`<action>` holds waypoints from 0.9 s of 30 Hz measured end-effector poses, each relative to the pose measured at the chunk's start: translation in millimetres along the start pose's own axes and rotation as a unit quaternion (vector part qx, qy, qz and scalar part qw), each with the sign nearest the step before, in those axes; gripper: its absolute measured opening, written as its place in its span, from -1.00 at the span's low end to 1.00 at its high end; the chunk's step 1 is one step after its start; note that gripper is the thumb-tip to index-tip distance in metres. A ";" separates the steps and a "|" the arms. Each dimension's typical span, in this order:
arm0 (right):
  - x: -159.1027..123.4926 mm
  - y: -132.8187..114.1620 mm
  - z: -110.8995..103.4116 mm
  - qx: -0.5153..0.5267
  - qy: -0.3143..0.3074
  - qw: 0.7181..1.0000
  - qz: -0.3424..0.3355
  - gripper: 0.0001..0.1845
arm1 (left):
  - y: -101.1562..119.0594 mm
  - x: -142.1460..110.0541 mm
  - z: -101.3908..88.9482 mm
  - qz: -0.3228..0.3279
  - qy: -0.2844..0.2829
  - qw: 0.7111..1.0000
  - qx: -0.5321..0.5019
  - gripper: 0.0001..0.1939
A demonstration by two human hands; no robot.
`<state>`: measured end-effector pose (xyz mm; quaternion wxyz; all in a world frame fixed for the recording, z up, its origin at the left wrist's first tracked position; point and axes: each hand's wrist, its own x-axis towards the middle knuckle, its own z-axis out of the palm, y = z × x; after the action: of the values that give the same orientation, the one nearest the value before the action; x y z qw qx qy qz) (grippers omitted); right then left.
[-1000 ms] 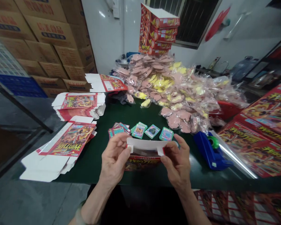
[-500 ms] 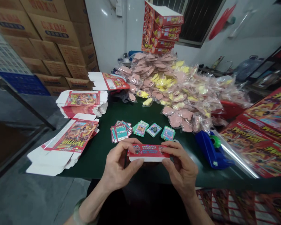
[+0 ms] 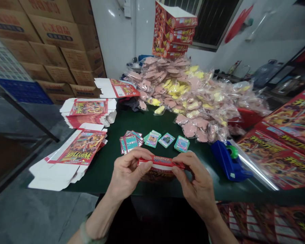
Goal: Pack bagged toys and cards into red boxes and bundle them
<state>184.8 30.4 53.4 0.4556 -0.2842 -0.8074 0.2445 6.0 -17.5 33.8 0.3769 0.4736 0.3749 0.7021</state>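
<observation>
Gripping printed carton (image 3: 162,166) by top corners with left hand (image 3: 127,174) and right hand (image 3: 198,181), near trading cards (image 3: 152,139); likely light, crushable, best held at folds.

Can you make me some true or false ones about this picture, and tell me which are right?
1. The left hand and right hand both hold a red box. True.
2. The tape dispenser is yellow. False: it is blue, with green on it.
3. The cards lie on a dark green table. True.
4. The bracelet is on the right wrist. False: it is on the left.
5. All the bagged pieces are pink. False: some are yellow.
</observation>
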 end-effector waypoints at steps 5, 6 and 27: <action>-2.0 -4.0 0.6 -0.036 0.022 0.999 -0.021 -0.82 | 3.4 7.5 -10.2 0.004 -0.055 0.998 0.025 -0.89; -3.8 -3.8 1.8 -0.047 0.033 0.998 -0.030 -0.80 | 0.5 7.5 -10.9 0.014 -0.056 0.998 0.022 -0.89; -29.4 31.8 42.9 -0.035 0.108 0.984 -0.138 -0.49 | -22.8 -8.3 0.5 0.231 0.000 0.942 0.242 -0.70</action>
<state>167.3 27.4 -4.9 0.5590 -0.2105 -0.7932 0.1185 12.7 -14.9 10.6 0.0781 0.6239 0.4144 0.6580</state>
